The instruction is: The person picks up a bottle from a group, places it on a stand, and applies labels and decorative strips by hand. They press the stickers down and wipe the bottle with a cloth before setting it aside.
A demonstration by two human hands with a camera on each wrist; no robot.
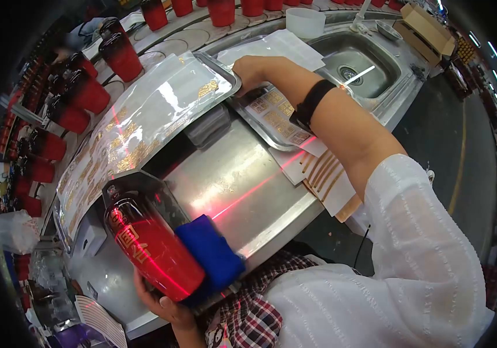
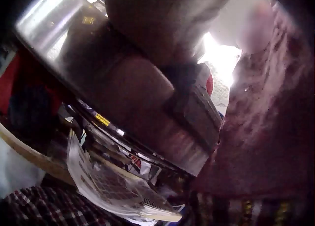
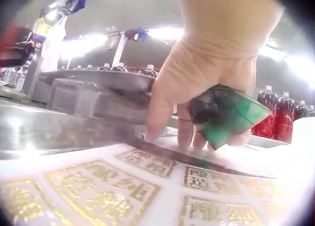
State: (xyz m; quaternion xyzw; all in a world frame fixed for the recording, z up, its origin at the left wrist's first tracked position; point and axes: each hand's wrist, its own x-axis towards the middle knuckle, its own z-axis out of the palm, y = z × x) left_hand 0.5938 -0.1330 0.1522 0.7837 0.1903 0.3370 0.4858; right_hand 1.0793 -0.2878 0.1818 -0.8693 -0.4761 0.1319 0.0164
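My left hand [image 1: 170, 310] holds the base of a glossy red bottle [image 1: 170, 264] with a black neck and gold characters. The bottle lies tilted in a dark holder [image 1: 173, 203], beside a folded blue cloth [image 1: 211, 249]. My right hand [image 1: 251, 72] reaches out between a large raised tray [image 1: 222, 62] and a lower tray [image 1: 258, 132] of gold character stickers. In the right wrist view, that hand grips a flat green and black scraper [image 3: 241, 113] against its palm, fingertips pointing down by the gold stickers [image 3: 103, 186]. The left wrist view is dark and blurred.
Red and black bottles [image 1: 124, 58] line a conveyor at the back and left. A sink [image 1: 364, 61], a white tub [image 1: 305, 23] and a cardboard box [image 1: 425, 35] are at the far right. A sheet with brown strips [image 1: 324, 174] lies by the metal table's [image 1: 242, 174] right edge.
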